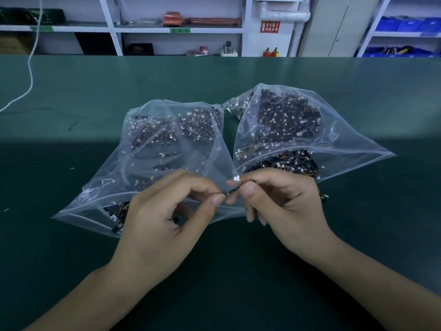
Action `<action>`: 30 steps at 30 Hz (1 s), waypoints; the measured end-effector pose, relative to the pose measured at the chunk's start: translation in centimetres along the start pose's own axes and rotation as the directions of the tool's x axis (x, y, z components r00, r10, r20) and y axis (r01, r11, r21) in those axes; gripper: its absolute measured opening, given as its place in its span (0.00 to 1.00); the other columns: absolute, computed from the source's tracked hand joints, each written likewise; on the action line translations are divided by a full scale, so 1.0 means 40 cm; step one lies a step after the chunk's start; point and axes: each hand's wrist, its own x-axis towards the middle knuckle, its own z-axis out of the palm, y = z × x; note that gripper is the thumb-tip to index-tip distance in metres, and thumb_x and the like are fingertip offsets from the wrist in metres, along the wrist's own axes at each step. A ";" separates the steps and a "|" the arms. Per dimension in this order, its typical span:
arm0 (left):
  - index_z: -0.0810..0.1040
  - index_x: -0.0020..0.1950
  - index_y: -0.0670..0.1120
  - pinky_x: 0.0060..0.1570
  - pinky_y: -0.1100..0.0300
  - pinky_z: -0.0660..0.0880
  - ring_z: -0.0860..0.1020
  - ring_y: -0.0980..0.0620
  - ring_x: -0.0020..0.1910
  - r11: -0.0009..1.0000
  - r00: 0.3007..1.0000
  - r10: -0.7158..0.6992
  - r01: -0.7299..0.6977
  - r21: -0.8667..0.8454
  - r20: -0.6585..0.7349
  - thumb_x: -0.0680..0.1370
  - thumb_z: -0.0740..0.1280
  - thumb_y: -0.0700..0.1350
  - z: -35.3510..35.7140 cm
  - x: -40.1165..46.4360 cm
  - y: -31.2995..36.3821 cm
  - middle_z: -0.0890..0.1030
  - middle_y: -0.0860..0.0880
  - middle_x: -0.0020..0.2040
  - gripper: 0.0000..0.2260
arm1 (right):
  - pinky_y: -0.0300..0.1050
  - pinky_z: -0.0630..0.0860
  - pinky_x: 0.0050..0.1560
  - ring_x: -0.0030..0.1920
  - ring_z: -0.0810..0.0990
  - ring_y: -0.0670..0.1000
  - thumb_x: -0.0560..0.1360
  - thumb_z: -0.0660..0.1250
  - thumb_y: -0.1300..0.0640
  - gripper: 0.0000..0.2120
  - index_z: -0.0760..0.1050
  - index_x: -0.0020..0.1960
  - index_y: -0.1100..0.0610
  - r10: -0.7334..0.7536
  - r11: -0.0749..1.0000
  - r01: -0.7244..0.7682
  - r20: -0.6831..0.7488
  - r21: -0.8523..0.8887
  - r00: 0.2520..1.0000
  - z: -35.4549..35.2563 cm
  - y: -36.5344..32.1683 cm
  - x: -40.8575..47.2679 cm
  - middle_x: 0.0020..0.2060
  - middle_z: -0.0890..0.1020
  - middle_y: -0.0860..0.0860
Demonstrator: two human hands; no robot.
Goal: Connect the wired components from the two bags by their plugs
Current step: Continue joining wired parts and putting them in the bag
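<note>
Two clear plastic bags lie open on the green table, the left bag point(152, 163) and the right bag point(298, 130), both filled with several small black components with thin wires and white plugs. In front of the bags, my left hand point(162, 218) pinches a thin dark wired component point(226, 193) between thumb and forefinger. My right hand point(281, 201) pinches the other end, where a white plug point(236, 178) with a yellow wire sticks up above its thumb. The two hands nearly touch at their fingertips.
Several loose black components point(296, 163) spill from the right bag's mouth. A white cord point(29, 75) hangs down at the far left onto the green table point(71, 235). Shelving point(181, 29) with boxes and bins stands behind the table's far edge.
</note>
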 end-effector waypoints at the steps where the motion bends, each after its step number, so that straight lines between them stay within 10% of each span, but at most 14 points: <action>1: 0.85 0.51 0.46 0.36 0.58 0.80 0.84 0.51 0.46 1.000 1.000 -0.006 0.006 -0.002 0.002 0.81 0.71 0.45 -0.001 0.001 0.000 0.83 0.57 0.47 0.04 | 0.33 0.75 0.34 0.31 0.80 0.45 0.81 0.67 0.60 0.08 0.84 0.56 0.60 0.004 1.000 -0.004 -0.002 -0.008 1.000 0.000 0.000 0.000 0.42 0.88 0.51; 8: 0.86 0.49 0.44 0.30 0.54 0.81 0.84 0.49 0.43 1.000 1.000 -0.013 0.013 -0.014 -0.021 0.82 0.71 0.45 0.002 -0.004 -0.004 0.82 0.55 0.45 0.06 | 0.34 0.76 0.35 0.36 0.82 0.45 0.82 0.67 0.59 0.10 0.84 0.58 0.62 -0.005 0.996 0.006 0.008 -0.086 1.000 -0.001 0.002 0.002 0.45 0.87 0.49; 13: 0.85 0.50 0.46 0.29 0.54 0.81 0.83 0.49 0.42 0.999 0.999 -0.031 0.030 -0.046 -0.035 0.82 0.71 0.46 0.003 -0.005 0.000 0.81 0.56 0.45 0.06 | 0.56 0.78 0.32 0.36 0.82 0.51 0.85 0.66 0.56 0.12 0.85 0.55 0.62 -0.064 0.941 0.064 0.011 -0.332 0.998 -0.011 0.007 0.001 0.43 0.86 0.51; 30: 0.82 0.44 0.43 0.26 0.56 0.78 0.82 0.50 0.40 1.000 1.000 0.001 -0.001 -0.026 -0.021 0.80 0.71 0.43 0.003 -0.004 0.003 0.80 0.55 0.43 0.07 | 0.55 0.71 0.29 0.35 0.78 0.51 0.84 0.67 0.59 0.11 0.84 0.46 0.61 -0.126 0.903 0.151 0.089 -0.401 0.988 -0.010 0.004 0.002 0.38 0.82 0.48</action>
